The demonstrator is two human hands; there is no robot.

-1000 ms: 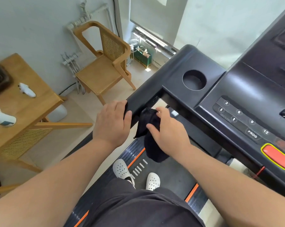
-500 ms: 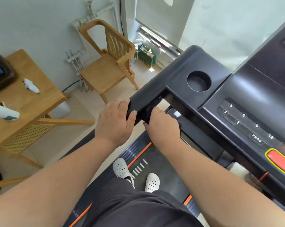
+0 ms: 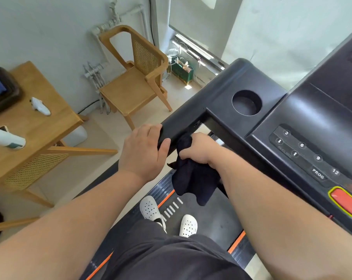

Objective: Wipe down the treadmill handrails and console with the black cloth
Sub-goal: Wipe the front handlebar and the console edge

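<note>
The black left handrail (image 3: pixel 183 120) of the treadmill runs from the console (image 3: pixel 304 122) toward me. My left hand (image 3: pixel 144 152) is wrapped over the near end of that handrail. My right hand (image 3: pixel 199 148) sits just right of it, under the rail's inner side, and grips the black cloth (image 3: pixel 193 176). The upper part of the cloth is bunched against the rail's underside. Its loose lower part hangs down over the belt. The console has a round cup hole (image 3: pixel 246 103), number buttons (image 3: pixel 301 145) and a red stop button (image 3: pixel 347 203).
A wooden chair (image 3: pixel 134 77) stands against the wall left of the treadmill. A wooden table (image 3: pixel 29 126) with a white bottle (image 3: pixel 7 138) is at the far left. The belt (image 3: pixel 209 215) lies below, with my white shoes (image 3: pixel 150 209) on it.
My right hand drew back along the rail's inner side toward me, and the cloth, tucked up half a second ago, hangs down again. My left hand stayed on the rail end.
</note>
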